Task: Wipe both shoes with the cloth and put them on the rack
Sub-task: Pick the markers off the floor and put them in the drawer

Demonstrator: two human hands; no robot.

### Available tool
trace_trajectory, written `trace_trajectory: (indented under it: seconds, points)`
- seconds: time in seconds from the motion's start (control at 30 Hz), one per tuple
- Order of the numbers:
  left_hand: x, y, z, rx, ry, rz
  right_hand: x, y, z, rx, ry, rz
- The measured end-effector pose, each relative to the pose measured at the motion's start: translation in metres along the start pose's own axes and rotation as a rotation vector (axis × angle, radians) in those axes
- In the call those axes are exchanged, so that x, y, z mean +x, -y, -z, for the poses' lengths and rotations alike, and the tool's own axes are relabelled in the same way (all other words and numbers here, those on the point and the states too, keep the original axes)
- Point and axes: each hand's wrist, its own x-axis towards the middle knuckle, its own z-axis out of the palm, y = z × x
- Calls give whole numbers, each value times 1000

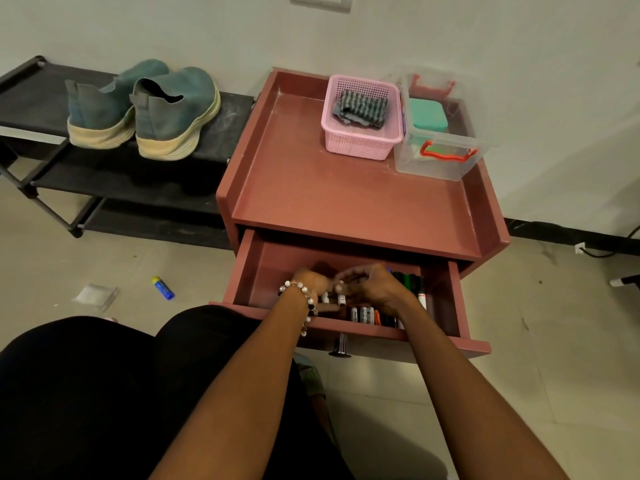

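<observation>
Two teal shoes with cream soles, the left shoe (98, 105) and the right shoe (176, 112), stand side by side on the top shelf of the black rack (31, 95), heels toward me. A grey striped cloth (362, 109) lies crumpled in a pink basket (360, 143) on the pink cabinet top. Both hands are down in the open drawer (346, 296). My left hand (313, 284), with a bead bracelet, and my right hand (370, 287) meet over small batteries (362, 313); fingers pinch one battery (341, 299) between them.
A clear lidded box (440, 133) with orange handles stands beside the basket on the cabinet (311, 188). Markers (412, 284) fill the drawer's right side. On the floor at left lie a blue glue stick (162, 287) and a clear bag (95, 294). My dark-clad knees are below.
</observation>
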Motion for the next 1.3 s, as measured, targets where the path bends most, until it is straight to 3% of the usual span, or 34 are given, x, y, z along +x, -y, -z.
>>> trace_trajectory:
  seconds: [0.1, 0.2, 0.43, 0.57, 0.63, 0.7, 0.73, 0.8, 0.9, 1.0, 1.1, 1.3]
  points:
    - [3, 2, 0, 96, -90, -42, 4, -2, -1, -78, -22, -47]
    - [6, 4, 5, 262, -242, -128, 15, -9, -3, -370, -93, -75]
    - [8, 3, 6, 145, -182, -89, 17, -10, -10, -944, -41, 51]
    - [21, 9, 11, 115, -172, -81, 18, -10, -7, -923, -104, 68]
    - [22, 9, 10, 133, -181, -108, 16, -6, -5, -588, -120, 62]
    - [17, 7, 8, 108, -191, -106, 6, 3, -8, -213, 2, 67]
    - [18, 7, 9, 90, -181, -94, 3, 4, -9, -176, 52, 70]
    - [24, 8, 9, 53, -155, -72, 1, 4, -11, -237, 49, 86]
    - [35, 12, 11, 29, -177, -91, 13, -1, -9, -309, -80, 33]
    - [32, 10, 16, 54, -303, -148, 25, -9, -8, -658, -69, 9]
    - [22, 8, 18, 63, -315, -154, 31, -11, -17, -913, -15, 61]
    - [5, 4, 19, 25, -303, -190, 28, -15, -18, -1009, -32, 101]
